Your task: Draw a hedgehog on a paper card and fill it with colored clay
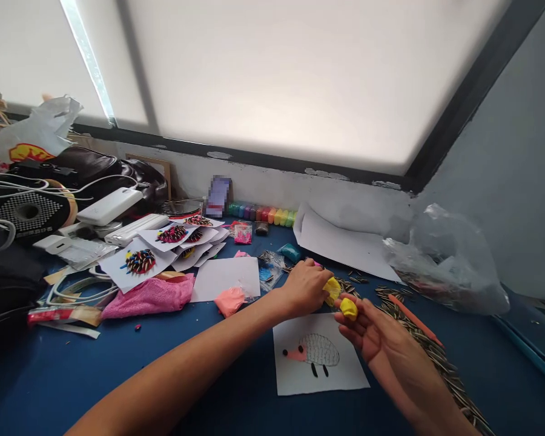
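Observation:
My right hand [386, 342] pinches a small lump of yellow clay [349, 309] between thumb and fingers, palm turned up. Just to its left, my left hand [305, 287] is closed at the edge of a larger yellow clay packet [332, 292]; its fingertips are partly hidden. Below both hands lies a white sheet with a hedgehog drawing [320, 350]. The hedgehog's face is filled in with pinkish-orange clay, with black eye, nose and legs, and its body shows only drawn scale lines. Striped sunflower seeds [452, 378] spread along the right, beside an orange stick-like tool [415, 320].
Finished seed hedgehog pictures [140, 261] are piled at the left near a pink cloth [149, 295]. An orange clay packet [229, 301] rests on white paper. Coloured clay tubs [266, 214] line the wall. A clear plastic bag [449, 260] stands at the right.

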The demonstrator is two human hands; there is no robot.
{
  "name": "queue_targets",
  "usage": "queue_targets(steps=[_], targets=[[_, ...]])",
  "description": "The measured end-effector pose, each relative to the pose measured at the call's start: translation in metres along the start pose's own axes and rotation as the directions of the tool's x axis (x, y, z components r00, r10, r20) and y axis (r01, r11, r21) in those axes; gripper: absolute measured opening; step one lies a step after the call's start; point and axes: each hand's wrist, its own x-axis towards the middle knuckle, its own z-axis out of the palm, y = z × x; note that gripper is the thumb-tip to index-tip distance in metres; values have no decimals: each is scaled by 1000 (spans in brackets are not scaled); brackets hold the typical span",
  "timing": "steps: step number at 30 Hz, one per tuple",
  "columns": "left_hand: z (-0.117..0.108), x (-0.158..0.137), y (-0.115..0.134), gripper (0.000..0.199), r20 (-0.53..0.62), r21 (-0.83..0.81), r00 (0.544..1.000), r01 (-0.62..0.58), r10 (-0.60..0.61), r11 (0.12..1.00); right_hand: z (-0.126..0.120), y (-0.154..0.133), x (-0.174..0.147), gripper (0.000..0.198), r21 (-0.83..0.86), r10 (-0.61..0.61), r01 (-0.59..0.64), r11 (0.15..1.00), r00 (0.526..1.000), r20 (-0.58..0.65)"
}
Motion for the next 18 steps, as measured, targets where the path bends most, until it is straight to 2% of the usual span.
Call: queue_targets(steps=[4,7,9,10,12,13,15,18], targets=[[2,-3,1,39,-25,-4,1000,18,-18,1000,-13,12,5,52,-205,-75,78,976,997,20],[-5,-3,4,37,-79,-182,993,67,-82,981,-20,12,10,56,-305,-165,154,940,986,-10],[-14,-5,7,28,2,-370,995,94,-100,924,-23,9,12,55,-312,-210,191,931,977,-29],[-18,-6,8,32,127,-537,990,124,-65,835,-24,8,13,54,-314,-232,208,926,972,-38],[-24,-10,10,40,327,-787,942,227,75,574,-26,8,13,51,-338,-280,252,907,959,-36],[-25,-12,11,43,362,-841,920,254,147,478,-26,9,12,49,-358,-311,283,890,950,-22],[-24,-15,13,42,373,-897,907,298,195,327,-28,11,12,45,-412,-383,356,839,923,17],[-21,-20,14,37,372,-919,913,337,168,205,-29,13,11,46,-471,-429,401,786,902,51]])
